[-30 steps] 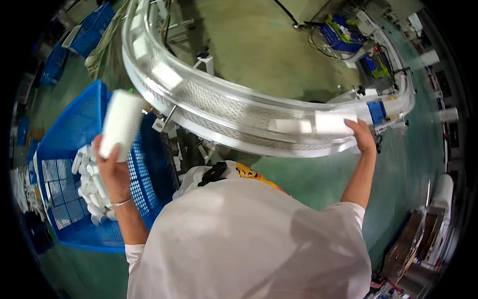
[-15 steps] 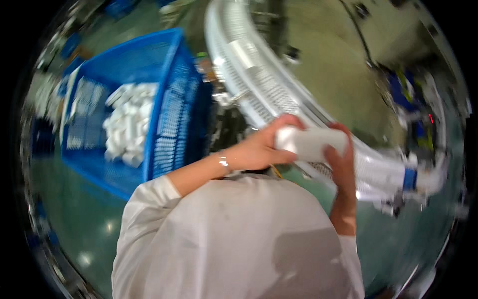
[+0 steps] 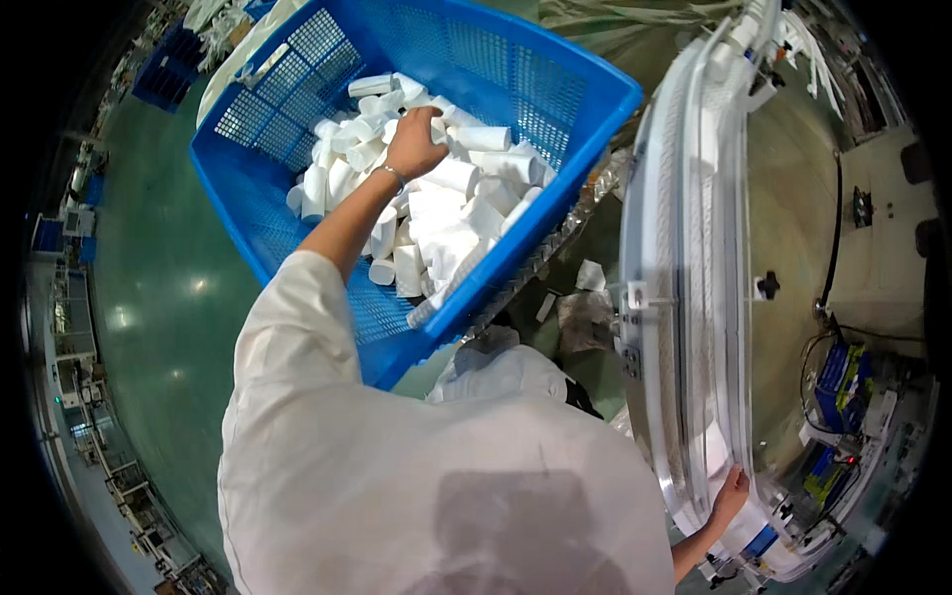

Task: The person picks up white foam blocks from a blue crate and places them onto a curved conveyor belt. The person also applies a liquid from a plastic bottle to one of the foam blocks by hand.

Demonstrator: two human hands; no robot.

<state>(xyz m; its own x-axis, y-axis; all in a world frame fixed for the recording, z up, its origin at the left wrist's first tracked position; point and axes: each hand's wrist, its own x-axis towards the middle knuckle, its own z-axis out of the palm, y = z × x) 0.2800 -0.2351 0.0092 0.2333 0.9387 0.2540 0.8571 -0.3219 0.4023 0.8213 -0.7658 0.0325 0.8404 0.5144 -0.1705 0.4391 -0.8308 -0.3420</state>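
My left hand (image 3: 416, 145) reaches into a large blue basket (image 3: 607, 99), among a heap of short white rolls (image 3: 451, 177). Its thumb and forefinger bend around a white roll (image 3: 438, 132), and the other fingers are mostly hidden. At the lower right my right hand (image 3: 731, 498) is at the rail of a curved conveyor (image 3: 674, 327), with its fingers bunched together. Beside these fingers a white roll or sheet (image 3: 716, 448) lies in the conveyor channel. Whether the right fingers hold anything is hidden.
A gap with scraps and crumpled film (image 3: 585, 322) lies between basket and conveyor. A black knob (image 3: 767, 286) sticks out from the conveyor's right side. Farther right a black cable (image 3: 835, 233) runs along the floor. Green floor (image 3: 149, 268) stretches along the left.
Both hands held a white roll over the conveyor before. They have parted: the left has moved into the basket, the right stays at the conveyor. The view has turned toward the basket.
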